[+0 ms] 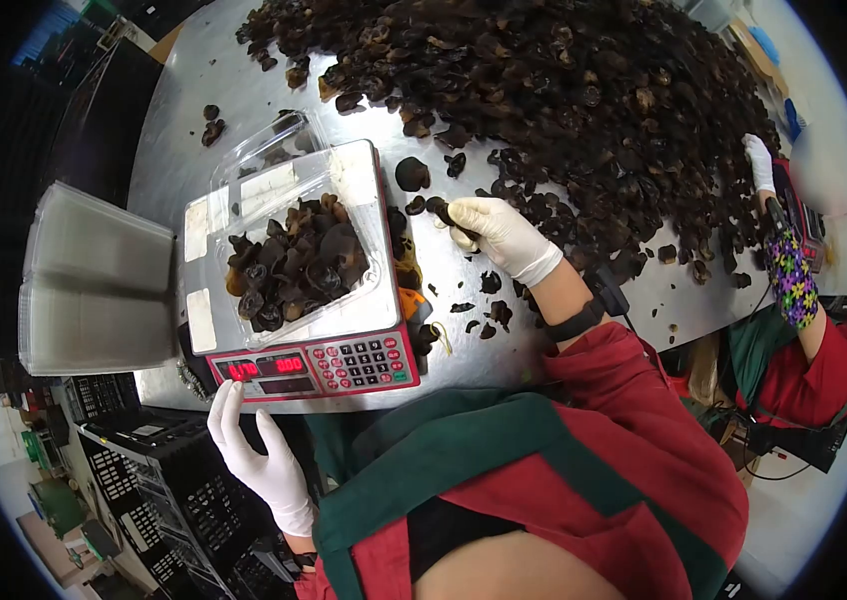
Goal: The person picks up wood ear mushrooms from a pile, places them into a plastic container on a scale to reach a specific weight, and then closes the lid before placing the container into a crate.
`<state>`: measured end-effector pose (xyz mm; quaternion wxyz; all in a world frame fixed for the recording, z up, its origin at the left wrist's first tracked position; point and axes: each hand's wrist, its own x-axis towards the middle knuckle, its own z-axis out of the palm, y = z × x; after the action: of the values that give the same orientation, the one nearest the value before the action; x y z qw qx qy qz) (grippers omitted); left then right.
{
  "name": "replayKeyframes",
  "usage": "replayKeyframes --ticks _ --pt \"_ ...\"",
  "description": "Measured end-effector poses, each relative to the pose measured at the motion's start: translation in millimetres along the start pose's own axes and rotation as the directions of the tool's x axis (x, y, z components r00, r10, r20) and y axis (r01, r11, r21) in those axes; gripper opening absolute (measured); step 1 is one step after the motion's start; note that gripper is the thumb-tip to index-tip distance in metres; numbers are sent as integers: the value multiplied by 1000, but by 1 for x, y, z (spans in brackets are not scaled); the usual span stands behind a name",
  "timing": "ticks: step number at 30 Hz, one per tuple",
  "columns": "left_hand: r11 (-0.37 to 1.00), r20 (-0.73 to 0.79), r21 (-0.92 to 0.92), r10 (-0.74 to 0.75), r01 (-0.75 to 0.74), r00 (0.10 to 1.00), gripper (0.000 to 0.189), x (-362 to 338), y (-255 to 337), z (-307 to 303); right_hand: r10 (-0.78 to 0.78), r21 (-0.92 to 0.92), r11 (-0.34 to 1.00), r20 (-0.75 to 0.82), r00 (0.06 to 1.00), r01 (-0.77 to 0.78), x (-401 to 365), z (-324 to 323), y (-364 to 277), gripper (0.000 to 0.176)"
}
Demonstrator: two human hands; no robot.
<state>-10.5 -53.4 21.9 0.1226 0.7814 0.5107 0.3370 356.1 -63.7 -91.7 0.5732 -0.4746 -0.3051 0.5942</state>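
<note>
My right hand [499, 235], in a white glove, pinches a small dark wood ear mushroom [439, 208] above the metal table, just right of the scale. My left hand [262, 462], gloved in white too, has its fingers apart and holds nothing; its fingertips are by the lit red display of the digital scale [352, 178]. On the scale's plate sits a clear plastic clamshell box [369, 285], lid up, with a pile of wood ear mushrooms [299, 260] inside. Some digits on the display are too blurred to read surely.
A large heap of wood ear mushrooms [554, 80] covers the far side of the metal table [169, 130]. Stacked clear boxes [99, 285] stand left of the scale. Black crates [164, 490] are at lower left. At right, a co-worker's gloved hand [760, 162] is by another scale [802, 215].
</note>
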Motion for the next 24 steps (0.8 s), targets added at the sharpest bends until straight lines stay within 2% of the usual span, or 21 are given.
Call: replayKeyframes --ticks 1,4,9,11,12,13,14,15,16,17,19,21,22,23,24 --pt "1000 -1 -1 -1 1 1000 42 -2 -2 -2 0 -2 1000 0 1000 0 -1 2 1 39" --pt "1000 -1 -26 -4 3 1000 42 -3 -9 -5 2 144 990 35 999 -7 -3 8 2 31" --pt "988 76 -109 117 -108 990 41 7 -5 -4 -26 111 994 65 998 19 -23 24 -10 28" --pt "981 73 -142 147 -135 986 41 10 -7 -3 126 -153 980 -11 992 -126 -49 25 -26 24" --pt "975 66 -164 166 -153 984 41 12 -10 -3 158 -246 952 -120 980 -184 -69 27 -38 18" --pt "970 69 -179 181 -167 981 41 13 -14 -3 141 -371 910 -136 981 -182 -91 20 -46 14" --pt "973 69 -185 151 -136 986 41 11 -20 -3 206 -446 871 -47 977 -206 -114 -4 -44 15" --pt "976 68 -191 117 -103 991 41 10 -26 -2 193 -612 782 55 980 -120 -137 -13 -54 21" --pt "977 78 -190 113 -96 991 41 9 -31 -2 296 -639 751 104 949 -165 -160 -20 -65 26" --pt "975 80 -201 116 -98 990 41 7 -38 -1 466 -704 621 -22 885 -345 -178 -12 -86 29" --pt "974 98 -226 50 -27 994 41 4 -49 3 482 -791 452 -173 859 -413 -189 -16 -88 31" --pt "971 91 -238 36 -14 995 40 5 -50 7 220 -917 379 -37 975 -121 -162 -18 -84 34" --pt "971 103 -235 67 -41 992 36 7 -49 7 40 -909 417 1 999 -16 -139 -17 -74 34" --pt "972 106 -224 90 -65 990 33 10 -46 7 -10 -898 440 -13 1000 -7 -108 -8 -76 33" --pt "976 89 -194 115 -96 989 32 14 -36 6 -120 -923 382 -7 993 39 -83 -7 -71 32"
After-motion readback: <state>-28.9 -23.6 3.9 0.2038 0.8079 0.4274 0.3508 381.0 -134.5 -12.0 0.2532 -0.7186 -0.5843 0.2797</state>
